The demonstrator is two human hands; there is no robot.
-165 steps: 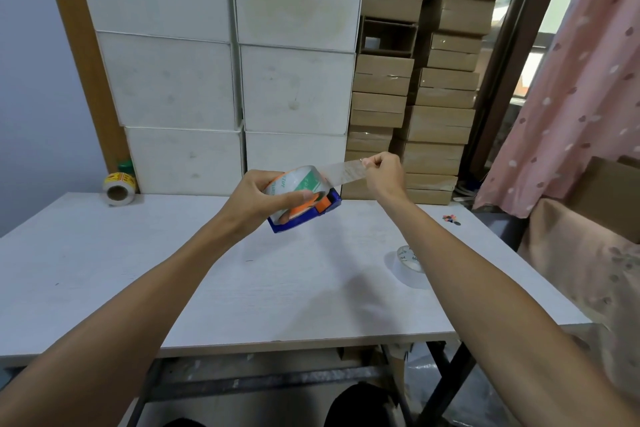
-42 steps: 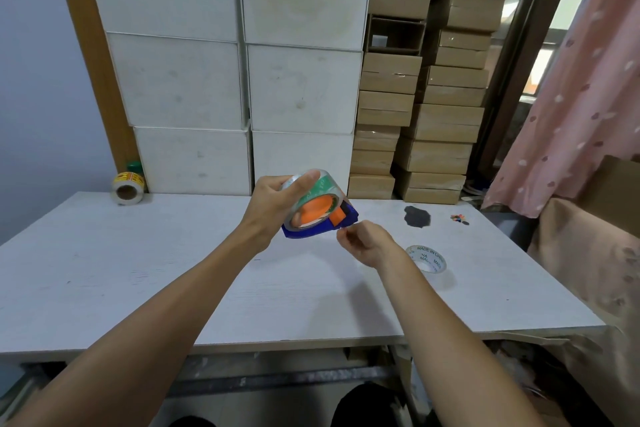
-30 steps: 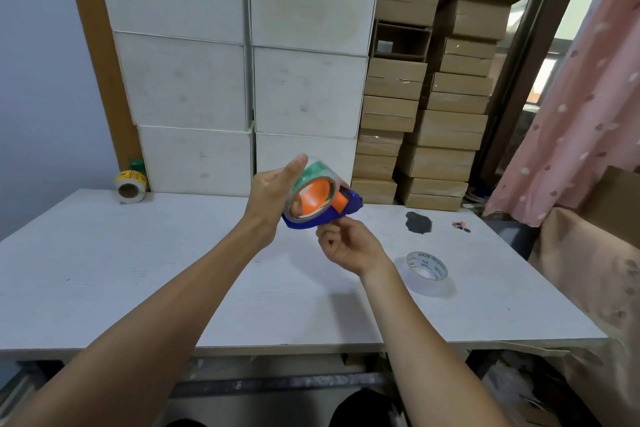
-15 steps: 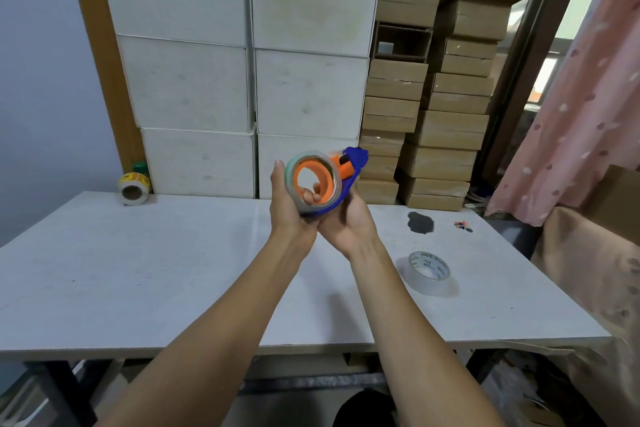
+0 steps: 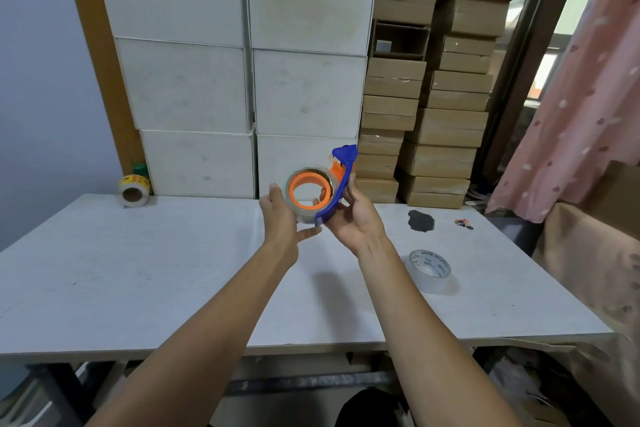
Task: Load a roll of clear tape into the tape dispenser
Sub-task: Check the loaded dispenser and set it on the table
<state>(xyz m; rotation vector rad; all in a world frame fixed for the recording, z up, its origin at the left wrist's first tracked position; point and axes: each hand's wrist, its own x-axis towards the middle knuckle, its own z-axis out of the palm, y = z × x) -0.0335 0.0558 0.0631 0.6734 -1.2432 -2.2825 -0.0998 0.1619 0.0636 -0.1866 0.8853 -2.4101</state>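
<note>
1. Two bare forearms reach up from the near edge and meet above the middle of a white table (image 5: 138,288).
2. On the table, right of the right forearm, a spare roll of clear tape (image 5: 429,270) lies flat with printed lettering around its core.
3. The left hand (image 5: 282,222) is mostly open, with fingers extended. Its palm rests against the left side of the roll in the dispenser, steadying it without clasping it.
4. The right hand (image 5: 356,219) is curled around the blue tape dispenser (image 5: 341,184), gripping its frame from the right and from beneath.
5. The dispenser is held in the air above the table, standing on end with its blue tip pointing up.
6. A roll of clear tape (image 5: 309,193) sits on the dispenser's orange hub (image 5: 308,190), whose open centre faces the camera.
7. Farther right on the table there is a dark blotch (image 5: 420,220), and beyond it a few small coloured bits (image 5: 462,223).
8. At the far left corner of the table a roll of yellow labels (image 5: 134,188) rests against the wall.
9. Behind the table stand stacked white boxes (image 5: 242,73), with brown cardboard boxes (image 5: 433,87) piled to their right.
10. A pink dotted curtain (image 5: 581,97) hangs at the far right.
</note>
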